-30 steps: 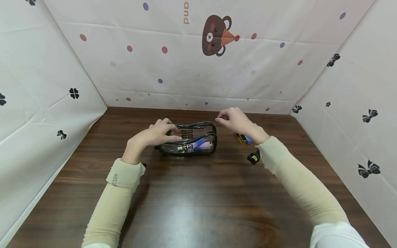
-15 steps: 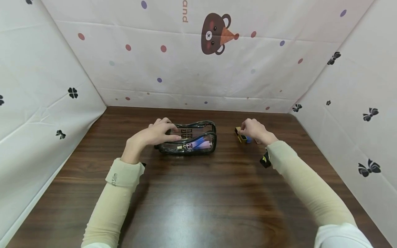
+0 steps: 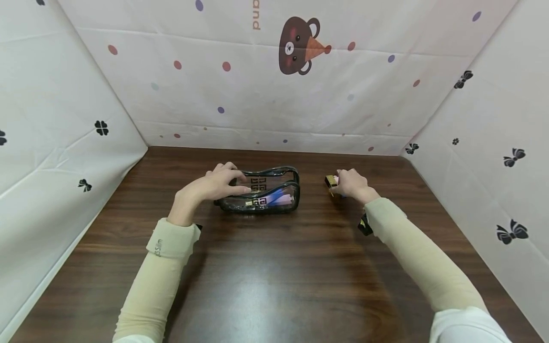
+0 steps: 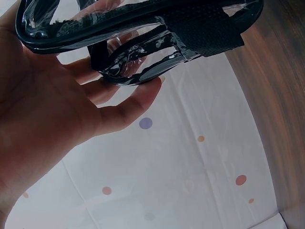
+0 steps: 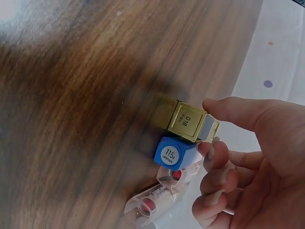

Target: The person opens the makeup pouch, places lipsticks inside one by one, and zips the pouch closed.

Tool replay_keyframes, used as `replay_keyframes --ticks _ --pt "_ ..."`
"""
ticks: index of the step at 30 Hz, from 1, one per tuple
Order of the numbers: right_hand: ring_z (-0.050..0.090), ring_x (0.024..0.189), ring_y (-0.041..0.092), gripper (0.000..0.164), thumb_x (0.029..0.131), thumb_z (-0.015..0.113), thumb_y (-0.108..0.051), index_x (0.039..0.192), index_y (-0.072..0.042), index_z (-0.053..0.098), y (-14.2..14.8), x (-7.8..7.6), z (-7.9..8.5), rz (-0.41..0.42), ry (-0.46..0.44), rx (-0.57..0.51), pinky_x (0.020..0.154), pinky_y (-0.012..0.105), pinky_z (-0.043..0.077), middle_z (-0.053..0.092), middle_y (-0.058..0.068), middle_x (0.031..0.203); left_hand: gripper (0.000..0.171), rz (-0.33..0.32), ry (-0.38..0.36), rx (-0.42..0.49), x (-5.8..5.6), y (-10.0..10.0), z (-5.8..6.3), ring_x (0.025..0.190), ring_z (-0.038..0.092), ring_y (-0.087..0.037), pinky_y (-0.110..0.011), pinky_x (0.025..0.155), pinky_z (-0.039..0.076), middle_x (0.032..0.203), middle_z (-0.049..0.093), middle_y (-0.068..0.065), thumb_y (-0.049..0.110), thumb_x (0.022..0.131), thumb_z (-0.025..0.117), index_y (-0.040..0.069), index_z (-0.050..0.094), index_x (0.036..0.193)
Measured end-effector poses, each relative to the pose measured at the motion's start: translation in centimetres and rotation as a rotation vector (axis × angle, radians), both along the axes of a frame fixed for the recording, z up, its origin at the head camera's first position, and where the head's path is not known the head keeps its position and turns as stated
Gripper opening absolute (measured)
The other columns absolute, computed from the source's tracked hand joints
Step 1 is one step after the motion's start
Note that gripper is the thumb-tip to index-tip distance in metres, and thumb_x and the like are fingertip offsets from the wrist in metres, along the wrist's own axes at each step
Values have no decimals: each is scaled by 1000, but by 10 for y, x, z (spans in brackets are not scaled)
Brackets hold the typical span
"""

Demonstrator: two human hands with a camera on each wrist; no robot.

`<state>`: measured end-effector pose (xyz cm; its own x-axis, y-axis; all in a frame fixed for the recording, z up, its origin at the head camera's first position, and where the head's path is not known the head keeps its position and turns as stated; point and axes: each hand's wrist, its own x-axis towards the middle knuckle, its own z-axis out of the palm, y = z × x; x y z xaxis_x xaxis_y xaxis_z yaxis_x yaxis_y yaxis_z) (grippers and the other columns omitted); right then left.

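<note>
with the left hand (image 3: 214,185), grips the left end of a clear plastic pouch (image 3: 259,184) with black piped edges and square dark lettering, bending the fingers over the top edge and laying the thumb towards the front rim. has the pouch resting a little left of centre, near the back of a dark brown wood-grain table (image 3: 266,267), with slim blue and pink pieces (image 3: 276,198) visible inside through the front wall. at the pouch's end, a black woven tab (image 4: 202,31).

well apart, to the right of the pouch, pinches one end of a shiny gold square-sided tube (image 5: 187,120) marked 018 between thumb and forefinger of the right hand (image 3: 352,183), curling the other fingers inward. just beside the gold tube, a bright blue square-ended tube (image 5: 174,153) with a round white label; next to that, clear pinkish cylinders (image 5: 143,207) with red inside. may have a second gold piece behind the first; cannot tell through the blur.

wears beige sleeves (image 3: 147,281). faces a white sheet (image 3: 257,90) with coloured dots and a sideways brown bear (image 3: 292,46).
</note>
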<state>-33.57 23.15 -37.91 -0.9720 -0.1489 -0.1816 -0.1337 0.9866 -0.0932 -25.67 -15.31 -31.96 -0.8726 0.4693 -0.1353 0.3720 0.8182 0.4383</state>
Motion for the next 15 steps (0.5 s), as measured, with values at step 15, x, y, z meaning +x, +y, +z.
replay_keyframes --ticks 15 --pt "44 51 15 35 89 65 -31 106 0 62 -3 4 -7 60 4 -8 51 30 34 41 22 148 47 -3 2 -7 1 -1 0 130 34 -36 -67 104 25 138 43 -13 45 94 58 12 61 127"
